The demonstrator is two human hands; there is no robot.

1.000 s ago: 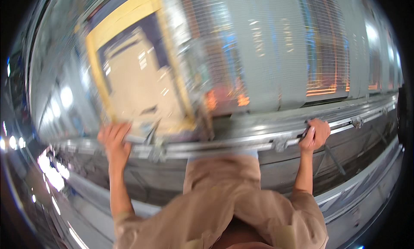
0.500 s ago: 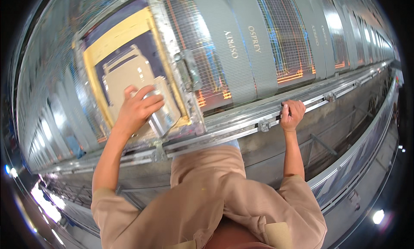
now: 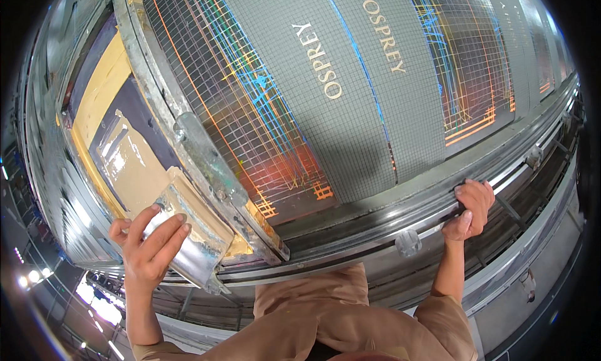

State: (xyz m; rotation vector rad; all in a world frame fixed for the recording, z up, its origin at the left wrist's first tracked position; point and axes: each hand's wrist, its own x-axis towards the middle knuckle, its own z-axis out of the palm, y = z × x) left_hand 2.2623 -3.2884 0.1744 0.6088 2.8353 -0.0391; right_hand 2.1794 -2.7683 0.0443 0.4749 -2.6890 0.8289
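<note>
My left hand has its fingers bent over the metal back of a squeegee and holds it tilted at the near end of a printing screen. The screen's mesh is dark purple, with yellow tape inside its worn metal frame. A glossy layer of beige ink lies on the mesh, reaching up to the squeegee. Over to the right, my right hand is closed over the metal rail along the near edge of the long table.
Right of the frame, grey printed fabric panels lie in a row, separated by dark pieces with coloured grid lines. A clear block sits on the rail between my hands. Another long table edge runs behind me at the right.
The view has come closer and turned, so the screen shows farther left. My left hand remains on the squeegee at the screen's near end. My right hand stays on the rail.
</note>
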